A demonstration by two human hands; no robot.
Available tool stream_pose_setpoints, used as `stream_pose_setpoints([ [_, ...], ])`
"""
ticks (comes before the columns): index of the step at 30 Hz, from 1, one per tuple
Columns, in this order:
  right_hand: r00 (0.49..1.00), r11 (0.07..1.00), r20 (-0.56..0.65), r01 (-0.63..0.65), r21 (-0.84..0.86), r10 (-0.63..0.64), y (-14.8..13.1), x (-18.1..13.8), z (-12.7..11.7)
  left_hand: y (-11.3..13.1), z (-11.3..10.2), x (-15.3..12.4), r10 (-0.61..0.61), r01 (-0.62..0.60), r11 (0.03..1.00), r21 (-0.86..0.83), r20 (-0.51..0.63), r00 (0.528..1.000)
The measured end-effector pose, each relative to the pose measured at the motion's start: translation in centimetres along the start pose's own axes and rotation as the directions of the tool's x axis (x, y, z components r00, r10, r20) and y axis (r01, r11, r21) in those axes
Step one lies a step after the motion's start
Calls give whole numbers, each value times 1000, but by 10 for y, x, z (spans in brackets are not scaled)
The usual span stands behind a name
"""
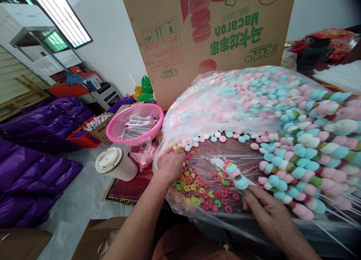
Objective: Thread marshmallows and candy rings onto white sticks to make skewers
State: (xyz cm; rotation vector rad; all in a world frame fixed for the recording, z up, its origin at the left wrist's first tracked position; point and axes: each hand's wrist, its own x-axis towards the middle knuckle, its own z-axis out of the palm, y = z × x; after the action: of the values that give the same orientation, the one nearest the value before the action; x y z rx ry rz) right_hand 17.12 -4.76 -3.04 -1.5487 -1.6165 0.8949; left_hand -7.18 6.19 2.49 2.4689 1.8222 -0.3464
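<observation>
Pastel candy skewer, pink, green and blue pieces, lying tilted beside scattered colourful ring candies

The left hand and the right hand are bare. Both arms are bare too, as far as they show. Low down between them is some orange-brown clothing.

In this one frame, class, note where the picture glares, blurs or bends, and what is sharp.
Head view, top left: the ceiling light is blown out white. Head view, centre: the clear plastic bag carries a milky sheen that softens the pink and blue candies beneath. Head view, top: the cardboard box edges lean with wide-angle distortion. Head view, bottom: the left hand and ring candies look sharp.
</observation>
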Motion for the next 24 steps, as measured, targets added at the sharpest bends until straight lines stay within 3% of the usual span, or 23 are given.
stream_pose_setpoints([
  [3, 999, 999, 47, 24, 34, -26, -10, 0, 7, -11, 0, 1, 82, -82, 997, -2, 8, 997],
  [7, 1000, 999, 18, -4, 52, 3, -12, -2, 7, -11, 3, -4, 135, -136, 991, -17, -45, 990],
  [9, 999, 997, -8, -35, 62, 36, -11, 0, 5, -11, 6, -6, 107, -112, 992, -61, -89, 990],
  [15, 997, 972, -51, -42, 233, 56, -26, 15, 4, -6, 0, 2, -132, 81, 945, -316, -143, 981],
  [20, 985, 944, -87, -117, 308, 150, -24, 13, 10, 5, 0, 27, -15, -18, 971, -238, -135, 991],
  [24, 988, 944, -33, -134, 301, 150, -14, 8, 11, 12, 6, 43, 2, -36, 968, -248, -139, 990],
])
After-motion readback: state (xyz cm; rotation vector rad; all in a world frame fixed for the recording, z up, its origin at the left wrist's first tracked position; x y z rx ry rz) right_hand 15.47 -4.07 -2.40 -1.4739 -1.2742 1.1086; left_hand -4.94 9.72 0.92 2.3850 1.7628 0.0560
